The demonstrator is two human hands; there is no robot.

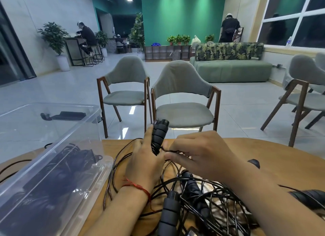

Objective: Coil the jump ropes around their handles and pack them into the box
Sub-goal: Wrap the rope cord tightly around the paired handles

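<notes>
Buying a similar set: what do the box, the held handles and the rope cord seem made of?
The box: clear glossy plastic; contents show through. The handles: probably matte dark foam, ribbed into segments. The cord: thin, shiny black, perhaps plastic-coated, judging by glints.

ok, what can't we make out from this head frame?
All head view:
- Ropes in the box: count unclear, the cloudy box wall blurs them into one dark mass.
- Held handles: lower ends hidden by the left hand.
- Rope end pinched by the right hand: its run disappears under that hand.
- Loose pile: strands overlap, bottom edge cuts it off.
- Handle at the right edge: cut off by the frame.
</notes>
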